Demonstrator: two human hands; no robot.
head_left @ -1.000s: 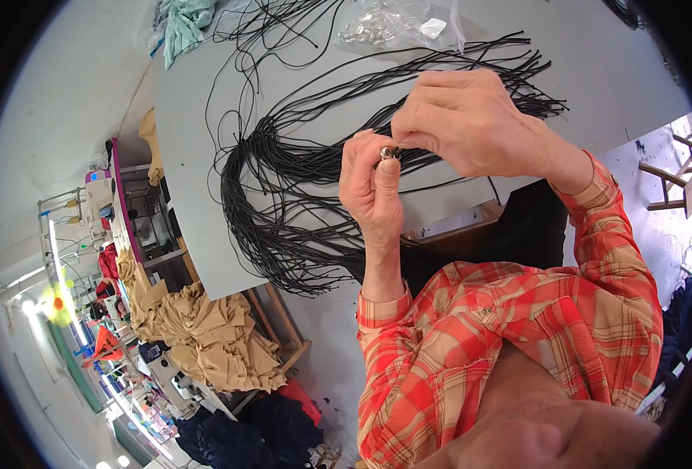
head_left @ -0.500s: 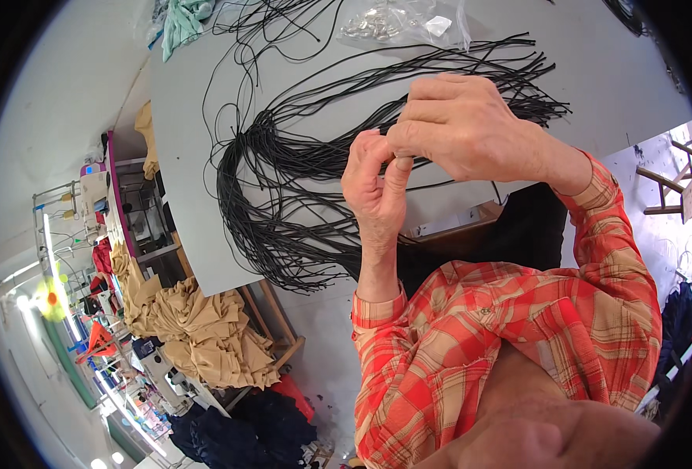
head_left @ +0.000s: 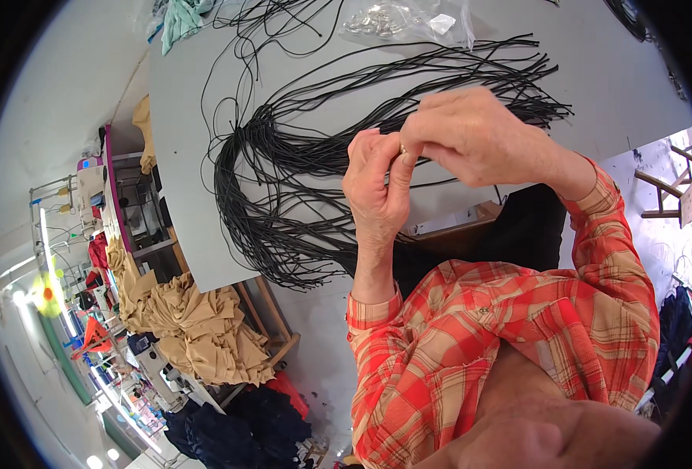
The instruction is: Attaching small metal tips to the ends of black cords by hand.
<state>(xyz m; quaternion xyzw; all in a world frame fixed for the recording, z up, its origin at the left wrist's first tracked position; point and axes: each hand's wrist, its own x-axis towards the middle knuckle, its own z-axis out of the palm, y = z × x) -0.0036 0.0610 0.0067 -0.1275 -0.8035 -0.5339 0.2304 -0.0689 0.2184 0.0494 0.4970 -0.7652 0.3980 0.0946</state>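
Above the bench (head_left: pixel 635 94): left hand (head_left: pixel 375 187) and right hand (head_left: pixel 475 137), together pinching one small metal piece (head_left: pixel 403 148), glint re-exposed; handling apparently continuing.

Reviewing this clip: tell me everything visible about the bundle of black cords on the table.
The bundle of black cords lies on the grey table, many thin strands that look like textile. It bunches and bends at the left; one part fans rightward to loose, uneven ends, another curves toward the near table edge. Stray strands loop out beyond the mass. The left hand and right hand hide part of it; whether either touches a strand is unclear.
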